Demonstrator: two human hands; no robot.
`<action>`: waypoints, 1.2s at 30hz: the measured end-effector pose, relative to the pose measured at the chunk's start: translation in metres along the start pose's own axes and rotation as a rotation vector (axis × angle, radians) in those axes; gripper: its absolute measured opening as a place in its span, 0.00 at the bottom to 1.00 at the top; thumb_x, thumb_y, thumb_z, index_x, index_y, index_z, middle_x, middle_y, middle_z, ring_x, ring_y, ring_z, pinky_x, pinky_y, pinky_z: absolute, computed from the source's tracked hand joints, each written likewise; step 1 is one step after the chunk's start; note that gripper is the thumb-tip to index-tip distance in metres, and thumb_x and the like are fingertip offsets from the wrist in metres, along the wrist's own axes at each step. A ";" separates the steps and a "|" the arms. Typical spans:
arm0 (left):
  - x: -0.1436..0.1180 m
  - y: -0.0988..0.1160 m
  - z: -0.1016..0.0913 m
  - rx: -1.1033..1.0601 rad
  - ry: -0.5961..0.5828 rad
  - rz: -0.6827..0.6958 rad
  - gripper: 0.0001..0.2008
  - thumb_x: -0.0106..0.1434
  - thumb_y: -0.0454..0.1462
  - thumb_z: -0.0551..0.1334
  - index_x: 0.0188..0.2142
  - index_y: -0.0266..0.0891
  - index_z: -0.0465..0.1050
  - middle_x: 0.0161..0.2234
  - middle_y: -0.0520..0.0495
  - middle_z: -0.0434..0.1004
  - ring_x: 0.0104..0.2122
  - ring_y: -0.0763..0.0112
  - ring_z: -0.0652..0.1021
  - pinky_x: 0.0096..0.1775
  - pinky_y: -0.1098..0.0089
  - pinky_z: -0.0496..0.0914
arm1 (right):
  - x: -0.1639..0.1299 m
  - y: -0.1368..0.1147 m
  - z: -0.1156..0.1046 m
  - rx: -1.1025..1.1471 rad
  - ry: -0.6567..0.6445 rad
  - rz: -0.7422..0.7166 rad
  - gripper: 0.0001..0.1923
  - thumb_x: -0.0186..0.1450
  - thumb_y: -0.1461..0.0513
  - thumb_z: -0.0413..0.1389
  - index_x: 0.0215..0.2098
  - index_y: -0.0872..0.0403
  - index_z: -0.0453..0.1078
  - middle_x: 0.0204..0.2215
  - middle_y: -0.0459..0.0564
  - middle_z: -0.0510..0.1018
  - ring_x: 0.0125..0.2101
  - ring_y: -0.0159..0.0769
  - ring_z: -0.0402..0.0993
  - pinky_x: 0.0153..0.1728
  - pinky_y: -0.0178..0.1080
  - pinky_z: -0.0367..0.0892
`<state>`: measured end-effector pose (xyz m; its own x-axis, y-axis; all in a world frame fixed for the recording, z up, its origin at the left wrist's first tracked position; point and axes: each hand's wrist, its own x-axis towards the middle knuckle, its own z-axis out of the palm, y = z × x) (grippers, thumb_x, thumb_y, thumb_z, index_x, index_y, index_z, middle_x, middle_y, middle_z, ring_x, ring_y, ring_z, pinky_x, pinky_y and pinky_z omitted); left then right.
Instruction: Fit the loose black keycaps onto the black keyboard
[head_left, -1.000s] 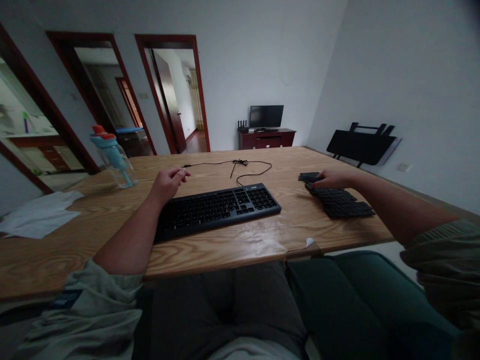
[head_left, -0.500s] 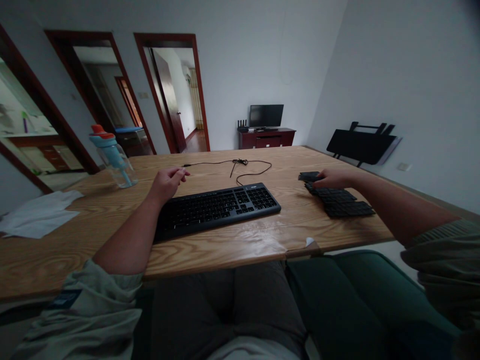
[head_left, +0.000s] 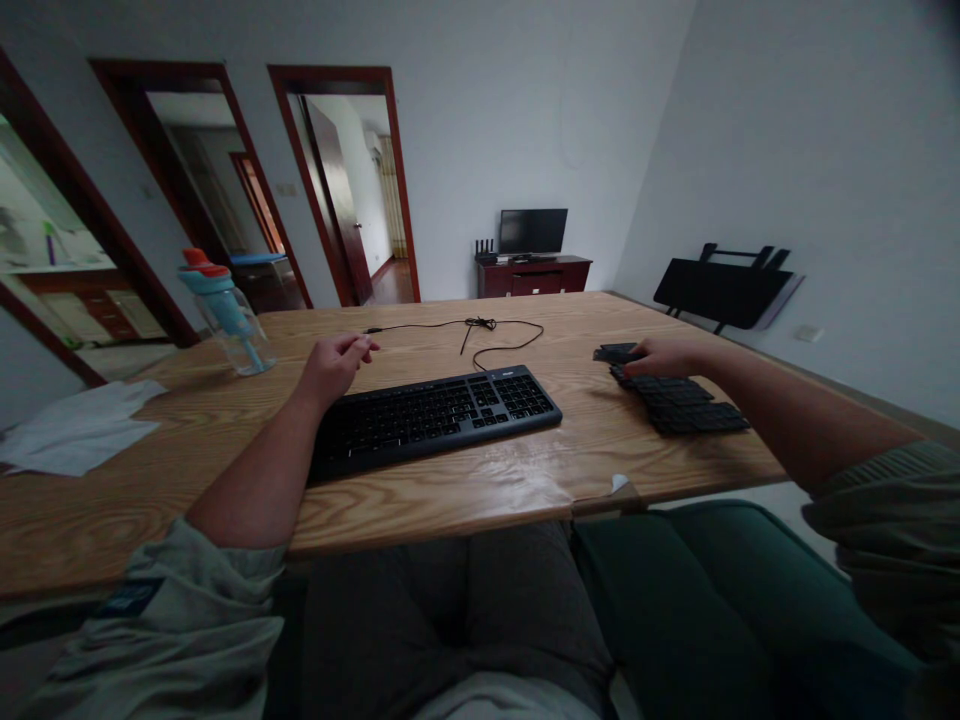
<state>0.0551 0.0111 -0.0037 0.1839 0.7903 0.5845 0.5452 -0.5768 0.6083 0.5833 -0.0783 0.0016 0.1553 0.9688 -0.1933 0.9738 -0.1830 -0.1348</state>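
Note:
A black keyboard (head_left: 442,415) lies at a slant on the wooden table in front of me. My left hand (head_left: 335,365) rests at its upper left corner, fingers curled in and thumb near the index finger; nothing shows in it. To the right of the keyboard, small black pieces that look like keycaps (head_left: 679,400) lie in close rows. Over their far left end is my right hand (head_left: 664,357), its fingertips closed on a dark keycap (head_left: 615,352) at the edge of the top row. The fingers partly hide the pieces beneath them.
The keyboard's thin black cable (head_left: 517,347) loops behind it, with a tied bundle. A clear bottle with a red and blue lid (head_left: 229,315) stands at the left, near white tissue paper (head_left: 82,430). A small white scrap (head_left: 619,484) sits at the table's front edge (head_left: 450,528).
The dark keycap at my right fingertips has shifted very slightly to the left. My left hand and the keyboard stay where they were.

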 end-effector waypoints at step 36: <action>0.001 0.002 -0.001 -0.016 0.006 -0.002 0.19 0.60 0.47 0.56 0.32 0.36 0.80 0.23 0.48 0.74 0.24 0.70 0.70 0.29 0.69 0.66 | -0.020 -0.008 0.003 -0.076 -0.036 0.014 0.20 0.65 0.56 0.54 0.44 0.64 0.78 0.41 0.61 0.79 0.37 0.46 0.74 0.38 0.42 0.65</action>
<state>0.0557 0.0102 -0.0019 0.1780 0.7900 0.5867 0.5327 -0.5786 0.6176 0.5723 -0.0968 0.0031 0.1642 0.9593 -0.2299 0.9816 -0.1819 -0.0578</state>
